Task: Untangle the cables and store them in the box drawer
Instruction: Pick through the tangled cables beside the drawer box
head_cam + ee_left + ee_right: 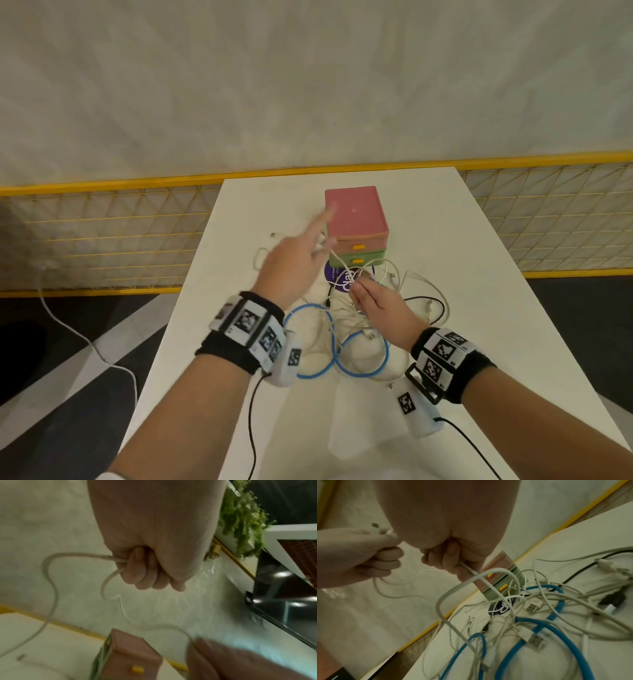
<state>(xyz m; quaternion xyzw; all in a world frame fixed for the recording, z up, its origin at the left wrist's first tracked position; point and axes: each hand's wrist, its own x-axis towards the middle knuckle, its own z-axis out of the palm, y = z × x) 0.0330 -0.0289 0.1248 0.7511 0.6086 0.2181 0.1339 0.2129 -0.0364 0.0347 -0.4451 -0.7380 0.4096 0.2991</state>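
L hand & R hand: each pinching white cable, hands apart, above cable pile nr box.

Black wristbands carry white checkered marker blocks and black cords.

A left hand, raised above a white table, curls its fingers around a white cable that loops out to the left and trails down toward the tabletop. A thinner strand of it arcs right to a blurred right hand at the lower edge. Below stands a pink drawer box with a yellow handle. Green foliage hangs at upper right.
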